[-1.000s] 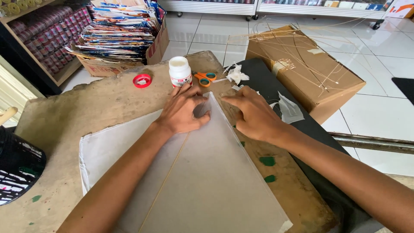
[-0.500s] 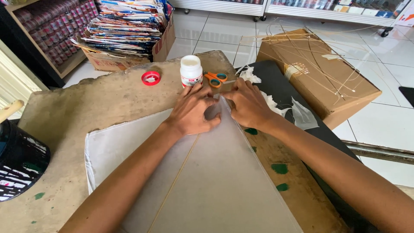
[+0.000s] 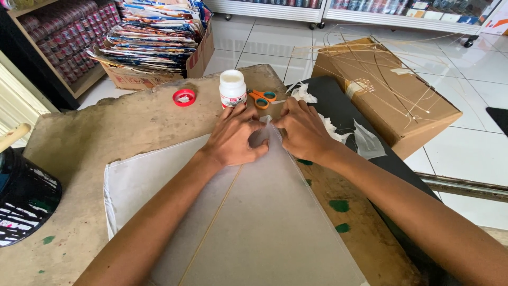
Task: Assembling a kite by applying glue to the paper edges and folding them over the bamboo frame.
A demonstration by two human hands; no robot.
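A large sheet of thin grey-white paper (image 3: pixel 254 222) lies on a worn brown board (image 3: pixel 106 132), with a thin stick running down its middle. My left hand (image 3: pixel 233 135) presses flat on the paper's far tip. My right hand (image 3: pixel 301 130) pinches and folds the paper at that same tip, fingers meeting the left hand's. A white glue bottle (image 3: pixel 232 88) stands just beyond my left fingers. Orange-handled scissors (image 3: pixel 262 98) lie beside it, and a red lid (image 3: pixel 184 97) rests to the left.
A brown cardboard box (image 3: pixel 391 95) with thin sticks across it sits at the right on the tiled floor. A box of stacked printed sheets (image 3: pixel 153 42) stands at the back left. A black round container (image 3: pixel 24 196) is at the left edge. Paper scraps (image 3: pixel 338 130) lie on a black sheet.
Both hands have slid toward the paper's far tip and closed together there. The view has shifted, bringing the bottle and scissors nearer to the fingers.
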